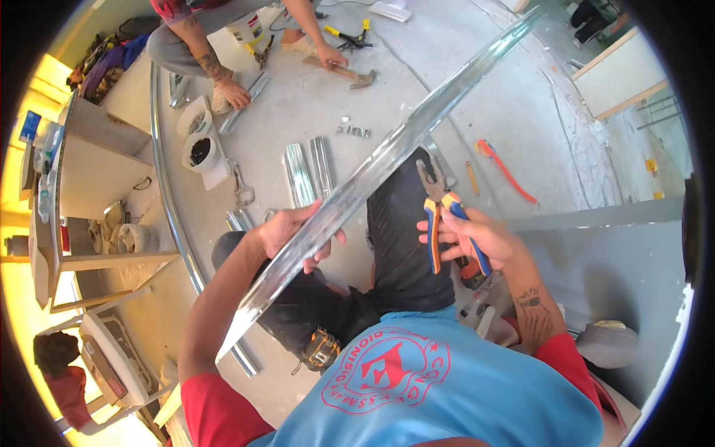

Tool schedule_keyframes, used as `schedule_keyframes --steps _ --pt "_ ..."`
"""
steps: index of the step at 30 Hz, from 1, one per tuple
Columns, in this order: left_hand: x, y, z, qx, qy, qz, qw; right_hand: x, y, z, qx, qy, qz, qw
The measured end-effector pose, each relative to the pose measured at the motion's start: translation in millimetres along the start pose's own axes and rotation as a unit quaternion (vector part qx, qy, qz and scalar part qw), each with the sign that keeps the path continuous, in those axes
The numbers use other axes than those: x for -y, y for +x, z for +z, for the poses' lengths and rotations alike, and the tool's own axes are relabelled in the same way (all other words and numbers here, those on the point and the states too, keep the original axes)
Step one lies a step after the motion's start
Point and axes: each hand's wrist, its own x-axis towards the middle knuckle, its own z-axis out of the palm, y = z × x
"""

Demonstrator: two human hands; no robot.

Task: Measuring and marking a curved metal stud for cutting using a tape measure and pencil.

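A long galvanized metal channel [385, 162] runs diagonally across the view, from my left forearm up to the top right. My left hand [296, 232] holds it near its lower part, with the thumb and fingers around its edges. In my right hand [475, 237] is a pair of combination pliers [438, 195] with blue and orange handles; the jaws stand apart, pointing away from me, just right of the channel. Short cut metal channel pieces [300, 173] lie on the floor beyond my left hand. Several small bent metal pieces [354, 129] lie farther off.
A co-worker's hands hold a hammer [357, 77] and touch a short channel piece [244, 103]. White tubs [200, 152] stand at left beside a long curved-looking metal channel [167, 195]. An orange-red strap-like item [505, 170] and a yellow pencil-like item [472, 177] lie right. A grey wall edge borders my right.
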Motion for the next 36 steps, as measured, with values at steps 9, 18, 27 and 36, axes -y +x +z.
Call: schedule_keyframes --steps 9,18,27,36 --pt "-15.3 7.6 57.1 -0.291 0.361 0.067 0.883 25.5 16.0 -4.3 -0.099 -0.294 -0.013 0.951" --pt "-20.3 26.9 71.6 -0.294 0.429 0.069 0.851 39.2 27.7 -8.6 -0.124 -0.474 -0.042 0.871" --pt "-19.3 29.3 68.0 -0.322 0.487 0.062 0.809 27.9 35.8 -14.7 -0.130 -0.403 -0.056 0.904" --pt "-4.3 46.1 62.0 -0.360 0.637 0.141 0.667 -19.8 33.1 0.9 -0.244 -0.361 -0.082 0.896"
